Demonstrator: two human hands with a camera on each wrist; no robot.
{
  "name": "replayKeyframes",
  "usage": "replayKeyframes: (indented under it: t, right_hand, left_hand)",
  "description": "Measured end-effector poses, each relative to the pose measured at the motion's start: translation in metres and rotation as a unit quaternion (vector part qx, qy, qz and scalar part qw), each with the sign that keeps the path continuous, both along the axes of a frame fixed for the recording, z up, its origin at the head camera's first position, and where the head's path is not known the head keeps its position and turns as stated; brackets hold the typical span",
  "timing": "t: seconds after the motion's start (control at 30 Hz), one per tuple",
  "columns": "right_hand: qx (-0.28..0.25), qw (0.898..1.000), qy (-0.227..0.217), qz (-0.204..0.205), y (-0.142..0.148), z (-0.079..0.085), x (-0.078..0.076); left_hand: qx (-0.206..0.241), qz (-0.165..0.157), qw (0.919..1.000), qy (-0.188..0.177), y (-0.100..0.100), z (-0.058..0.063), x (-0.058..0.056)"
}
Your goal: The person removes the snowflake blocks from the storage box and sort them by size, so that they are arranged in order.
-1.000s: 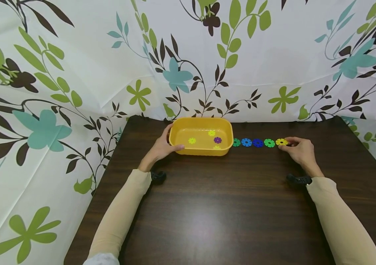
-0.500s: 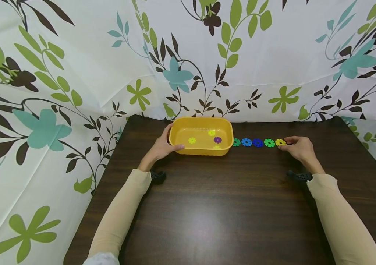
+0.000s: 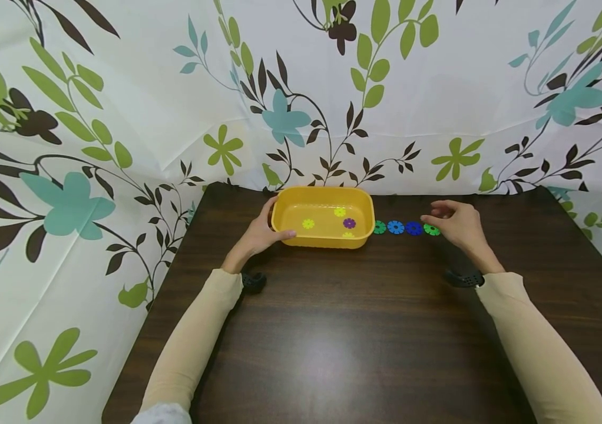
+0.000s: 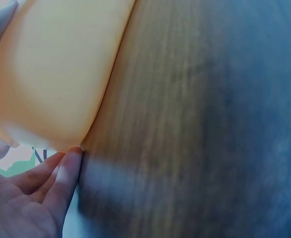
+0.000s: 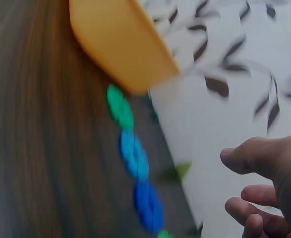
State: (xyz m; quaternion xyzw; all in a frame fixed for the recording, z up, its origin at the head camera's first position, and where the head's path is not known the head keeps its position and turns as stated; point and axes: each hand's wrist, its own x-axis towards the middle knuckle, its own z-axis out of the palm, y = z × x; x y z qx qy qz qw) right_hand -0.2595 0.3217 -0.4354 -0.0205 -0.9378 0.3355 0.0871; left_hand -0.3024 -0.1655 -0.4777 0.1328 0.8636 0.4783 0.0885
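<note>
My left hand (image 3: 258, 235) grips the left end of a yellow plastic tub (image 3: 322, 242), its thumb over the near rim. In the left wrist view, fingertips touch the tub's outer wall (image 4: 51, 74). Flower-shaped discs lie inside the tub: a purple disc (image 3: 349, 223) and several yellow-green ones, one being the disc at left (image 3: 308, 224). To its right runs a row of discs: dark green (image 3: 380, 227), light blue (image 3: 396, 227), dark blue (image 3: 414, 228) and bright green (image 3: 430, 229). Over the row's right end hovers my right hand (image 3: 460, 225), nothing visible between thumb and fingers; it hides the yellow disc's spot.
Both stand on a dark wood-grain table (image 3: 333, 330), the tub near its back edge. A white cloth (image 3: 163, 106) printed with leaves and flowers hangs behind and at the left. Each wrist wears a black strap, such as the right strap (image 3: 462, 279).
My right hand has come off the yellow disc at the row's end and moved left and up, over the bright green one. The left hand and tub stay put.
</note>
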Motion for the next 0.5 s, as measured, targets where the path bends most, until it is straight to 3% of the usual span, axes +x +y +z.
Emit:
replayKeyframes:
  t: [0.27,0.5]
  right_hand:
    - [0.001,0.997,0.012,0.071,-0.068,0.019,-0.012]
    - [-0.008,0.989,-0.01,0.15,-0.125,0.024,-0.027]
  left_hand:
    - [0.005,0.0,1.0,-0.004,-0.007,-0.013,-0.012]
    - [0.007,0.013,0.9997,-0.017,0.0,0.001,-0.001]
